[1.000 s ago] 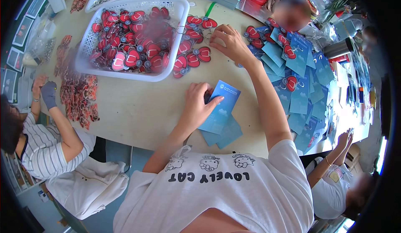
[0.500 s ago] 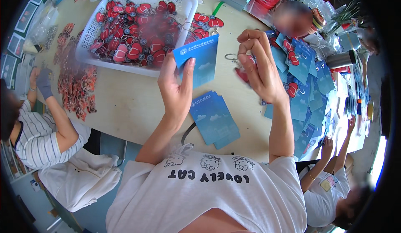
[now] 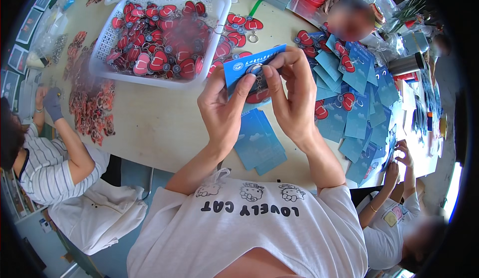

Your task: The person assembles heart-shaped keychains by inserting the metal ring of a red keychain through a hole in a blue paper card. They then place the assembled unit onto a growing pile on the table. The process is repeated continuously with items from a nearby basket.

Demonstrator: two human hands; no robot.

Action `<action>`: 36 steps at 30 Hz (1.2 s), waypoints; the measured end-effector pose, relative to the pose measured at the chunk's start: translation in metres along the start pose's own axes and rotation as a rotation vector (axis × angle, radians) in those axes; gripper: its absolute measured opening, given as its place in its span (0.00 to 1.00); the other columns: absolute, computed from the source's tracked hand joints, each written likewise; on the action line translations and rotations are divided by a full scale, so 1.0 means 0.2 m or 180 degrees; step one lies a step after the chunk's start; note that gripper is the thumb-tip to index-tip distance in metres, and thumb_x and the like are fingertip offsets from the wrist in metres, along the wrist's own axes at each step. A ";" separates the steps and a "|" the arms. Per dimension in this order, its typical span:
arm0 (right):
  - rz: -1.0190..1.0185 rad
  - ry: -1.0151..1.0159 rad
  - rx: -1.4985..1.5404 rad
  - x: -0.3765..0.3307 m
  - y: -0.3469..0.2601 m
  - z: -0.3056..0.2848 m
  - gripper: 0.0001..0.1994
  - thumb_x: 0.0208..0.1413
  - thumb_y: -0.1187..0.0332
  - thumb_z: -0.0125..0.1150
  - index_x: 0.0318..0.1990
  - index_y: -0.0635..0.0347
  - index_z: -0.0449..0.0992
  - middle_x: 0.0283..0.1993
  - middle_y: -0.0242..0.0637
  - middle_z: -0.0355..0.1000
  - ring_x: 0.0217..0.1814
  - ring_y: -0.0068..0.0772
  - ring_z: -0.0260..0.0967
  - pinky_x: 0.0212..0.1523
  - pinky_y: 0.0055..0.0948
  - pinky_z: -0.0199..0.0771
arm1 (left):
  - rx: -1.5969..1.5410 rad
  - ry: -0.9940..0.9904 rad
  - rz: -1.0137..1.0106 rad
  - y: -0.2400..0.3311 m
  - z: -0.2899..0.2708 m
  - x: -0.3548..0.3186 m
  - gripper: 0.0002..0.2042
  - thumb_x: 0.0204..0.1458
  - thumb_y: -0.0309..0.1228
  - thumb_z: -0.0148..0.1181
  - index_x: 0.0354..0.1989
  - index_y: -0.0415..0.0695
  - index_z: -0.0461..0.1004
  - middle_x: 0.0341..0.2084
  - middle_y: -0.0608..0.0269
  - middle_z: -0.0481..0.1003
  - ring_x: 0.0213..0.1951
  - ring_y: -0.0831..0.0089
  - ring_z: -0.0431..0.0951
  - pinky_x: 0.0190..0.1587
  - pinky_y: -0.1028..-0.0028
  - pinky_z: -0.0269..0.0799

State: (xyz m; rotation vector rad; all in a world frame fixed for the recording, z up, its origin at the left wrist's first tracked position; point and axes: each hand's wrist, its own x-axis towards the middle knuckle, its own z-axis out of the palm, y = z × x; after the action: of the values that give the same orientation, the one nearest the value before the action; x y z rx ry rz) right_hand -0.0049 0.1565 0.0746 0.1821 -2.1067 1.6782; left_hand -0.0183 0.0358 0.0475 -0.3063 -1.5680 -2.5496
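Note:
My left hand point(image 3: 223, 109) holds a blue card point(image 3: 248, 67) up over the table, thumb on its front. Against that card my right hand point(image 3: 291, 92) presses a red keychain point(image 3: 258, 95), with its metal ring under my fingertips. Right below my hands a small stack of blue cards point(image 3: 259, 142) lies on the beige table point(image 3: 159, 126). Ahead to the left stands a white basket point(image 3: 102, 57) full of red keychains point(image 3: 158, 57).
Several blue cards carrying red keychains point(image 3: 349, 98) spread over the table's right side. A person in a striped shirt point(image 3: 47, 166) works at the left beside a pile of red items point(image 3: 92, 111). Another person point(image 3: 394, 213) sits at the lower right. A silver flask point(image 3: 406, 63) lies far right.
My left hand lifted a blue card off the stack, and my right hand brought a red keychain from the pile by the basket. Both hands now meet at the card.

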 end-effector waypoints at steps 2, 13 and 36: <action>-0.0228 0.0437 0.0604 -0.01 0.02 0.05 0.14 0.53 0.82 0.60 0.45 0.67 0.63 0.40 0.39 0.66 0.40 0.25 0.72 0.38 0.24 0.73 | -0.0264 0.0076 -0.0137 0.02 0.02 -0.01 0.08 0.57 0.24 0.59 0.44 0.35 0.74 0.39 0.63 0.74 0.42 0.79 0.72 0.47 0.77 0.67; -0.0231 -0.0185 -0.0361 -0.01 0.02 -0.01 0.19 0.52 0.84 0.57 0.50 0.66 0.62 0.45 0.43 0.67 0.43 0.31 0.72 0.44 0.27 0.72 | -0.0097 -0.0363 -0.0347 -0.06 -0.01 -0.02 0.15 0.62 0.25 0.50 0.56 0.37 0.60 0.45 0.60 0.71 0.47 0.78 0.70 0.50 0.76 0.66; 0.0136 -0.0486 0.0061 -0.03 0.09 -0.12 0.22 0.54 0.80 0.59 0.55 0.65 0.59 0.51 0.41 0.65 0.51 0.29 0.68 0.52 0.27 0.69 | -0.0389 -0.0528 -0.0714 -0.06 0.00 -0.02 0.12 0.59 0.26 0.56 0.50 0.36 0.67 0.42 0.62 0.73 0.47 0.79 0.72 0.51 0.76 0.68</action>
State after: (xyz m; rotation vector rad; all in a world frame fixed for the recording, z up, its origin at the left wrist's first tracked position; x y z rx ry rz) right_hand 0.0007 0.1823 0.0598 0.2812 -2.2200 1.7599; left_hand -0.0181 0.0408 0.0351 -0.3844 -1.5857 -2.8661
